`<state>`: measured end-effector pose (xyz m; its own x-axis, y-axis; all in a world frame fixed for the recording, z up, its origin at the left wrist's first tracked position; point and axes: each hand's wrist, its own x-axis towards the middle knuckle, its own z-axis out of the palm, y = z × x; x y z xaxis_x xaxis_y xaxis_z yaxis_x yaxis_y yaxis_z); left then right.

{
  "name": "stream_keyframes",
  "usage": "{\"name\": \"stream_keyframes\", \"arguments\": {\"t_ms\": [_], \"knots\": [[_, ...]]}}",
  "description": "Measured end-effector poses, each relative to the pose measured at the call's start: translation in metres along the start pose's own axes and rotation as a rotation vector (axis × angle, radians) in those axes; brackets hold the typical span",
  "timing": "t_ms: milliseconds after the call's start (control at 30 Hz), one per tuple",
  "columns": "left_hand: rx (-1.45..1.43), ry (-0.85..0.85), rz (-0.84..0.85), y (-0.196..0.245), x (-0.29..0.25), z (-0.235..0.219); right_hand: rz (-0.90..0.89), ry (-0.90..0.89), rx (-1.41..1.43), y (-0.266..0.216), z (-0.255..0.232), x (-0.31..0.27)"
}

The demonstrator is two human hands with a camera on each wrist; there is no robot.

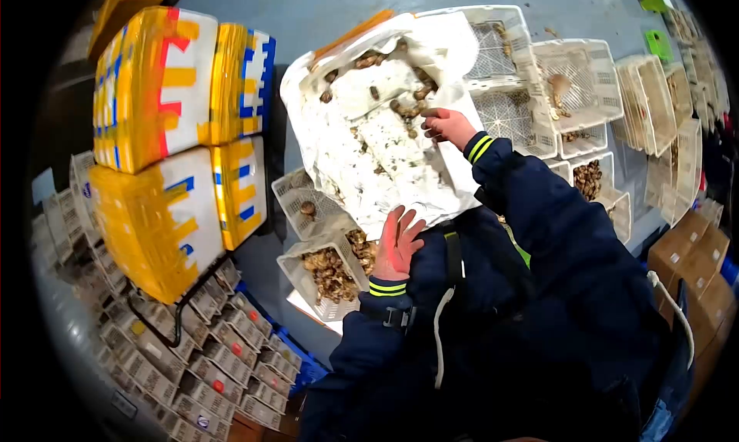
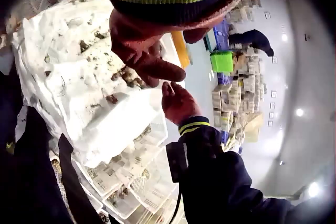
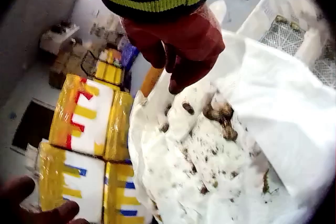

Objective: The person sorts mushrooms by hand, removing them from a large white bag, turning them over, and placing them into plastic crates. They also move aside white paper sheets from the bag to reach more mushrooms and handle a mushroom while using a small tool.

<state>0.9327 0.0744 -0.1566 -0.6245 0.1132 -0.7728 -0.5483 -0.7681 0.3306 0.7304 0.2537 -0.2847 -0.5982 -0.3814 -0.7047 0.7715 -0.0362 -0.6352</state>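
Observation:
A white cloth [image 1: 323, 145] lines a wide container in front of me, strewn with dark crumbs. Several brown mushrooms [image 1: 406, 107] lie along its far and right sides; a few show close up in the right wrist view as a brown cluster [image 3: 221, 119]. My right hand [image 1: 449, 126] hovers beside that cluster, its fingers loosely bent and pointing left; nothing shows between them. My left hand [image 1: 396, 243] is raised at the cloth's near edge with fingers spread, holding nothing. In the left wrist view the left hand [image 2: 139, 50] overlaps the cloth.
Taped foam boxes [image 1: 188, 80] are stacked on the left. White plastic baskets [image 1: 577, 80] stand to the right, some holding mushrooms. A basket of mushrooms [image 1: 332, 276] sits by my left hand. Cardboard boxes [image 1: 693, 257] are at the far right.

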Motion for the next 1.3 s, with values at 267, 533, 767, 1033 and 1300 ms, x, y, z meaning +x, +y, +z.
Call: {"name": "stream_keyframes", "arguments": {"t_ms": [267, 533, 767, 1033, 1300], "knots": [[-0.163, 0.082, -0.060, 0.028, 0.051, -0.102, -0.557, 0.449, -1.382, 0.018, 0.009, 0.118], [-0.053, -0.061, -0.052, 0.041, 0.093, -0.126, -0.499, 0.430, -1.394, 0.011, -0.009, 0.118], [-0.141, -0.071, -0.102, 0.046, 0.147, -0.087, -0.123, 0.146, -1.209, 0.015, 0.072, 0.049], [-0.044, 0.062, -0.017, 0.036, 0.149, -0.106, -0.347, 0.605, -1.440, 0.043, -0.004, 0.143], [-0.194, 0.058, -0.089, 0.020, 0.165, -0.093, 0.054, -0.123, -0.899, 0.025, 0.077, 0.039]]}}
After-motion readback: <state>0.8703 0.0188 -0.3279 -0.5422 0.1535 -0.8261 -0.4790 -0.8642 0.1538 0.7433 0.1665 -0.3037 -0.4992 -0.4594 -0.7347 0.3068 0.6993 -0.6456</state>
